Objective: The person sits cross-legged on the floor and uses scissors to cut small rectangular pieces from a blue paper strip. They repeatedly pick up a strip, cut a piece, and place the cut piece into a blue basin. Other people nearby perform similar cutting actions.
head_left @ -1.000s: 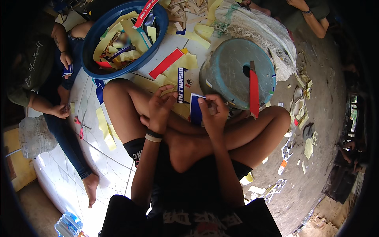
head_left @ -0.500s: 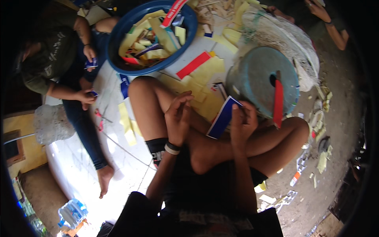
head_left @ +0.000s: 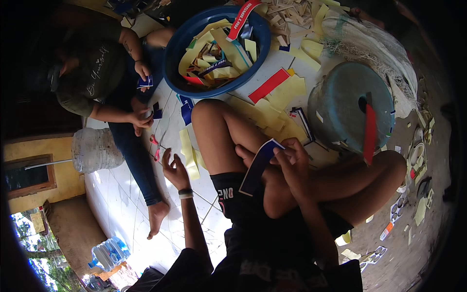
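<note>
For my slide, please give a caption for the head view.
Seated person's right hand holds a dark blue sticker; left hand hangs open.

Dark blue sheet's (head_left: 259,166) lower edge behind crossed legs (head_left: 253,146)

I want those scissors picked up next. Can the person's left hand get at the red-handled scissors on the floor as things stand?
Probably yes: the left hand is empty, open and hovering just beside the red-handled scissors, with only bare tile and a yellow strip nearby.

Basin (head_left: 177,73) of paper strips ahead; upturned bucket (head_left: 340,104) to its right; scissors (head_left: 155,146) left of knee.
</note>
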Demonstrator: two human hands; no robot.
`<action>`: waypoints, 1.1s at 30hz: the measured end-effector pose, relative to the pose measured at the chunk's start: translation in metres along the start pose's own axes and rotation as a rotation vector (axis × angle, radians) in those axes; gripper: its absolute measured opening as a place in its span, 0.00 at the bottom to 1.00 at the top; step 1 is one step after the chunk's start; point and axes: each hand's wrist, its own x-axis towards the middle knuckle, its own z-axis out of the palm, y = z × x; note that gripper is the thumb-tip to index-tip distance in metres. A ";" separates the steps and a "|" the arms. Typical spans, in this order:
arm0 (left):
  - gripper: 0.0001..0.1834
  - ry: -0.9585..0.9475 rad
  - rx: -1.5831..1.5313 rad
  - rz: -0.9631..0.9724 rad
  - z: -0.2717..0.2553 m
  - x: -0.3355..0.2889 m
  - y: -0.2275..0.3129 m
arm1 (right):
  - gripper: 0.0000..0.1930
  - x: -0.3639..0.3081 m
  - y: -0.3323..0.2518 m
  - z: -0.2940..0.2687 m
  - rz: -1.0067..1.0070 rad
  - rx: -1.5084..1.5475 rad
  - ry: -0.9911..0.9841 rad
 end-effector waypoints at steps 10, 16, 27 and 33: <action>0.19 -0.215 0.838 0.132 -0.052 0.077 -0.198 | 0.15 0.002 0.007 -0.029 -0.195 -0.184 0.025; 0.14 -0.075 0.422 -0.086 -0.042 0.031 -0.126 | 0.13 -0.002 -0.006 -0.037 -0.246 -0.234 0.177; 0.12 0.188 0.365 0.035 -0.076 -0.038 0.098 | 0.07 -0.032 -0.042 -0.004 -0.526 -0.376 -0.167; 0.06 -0.400 -0.835 -0.390 -0.078 -0.031 0.168 | 0.09 -0.044 -0.061 0.018 -0.622 -0.337 -0.197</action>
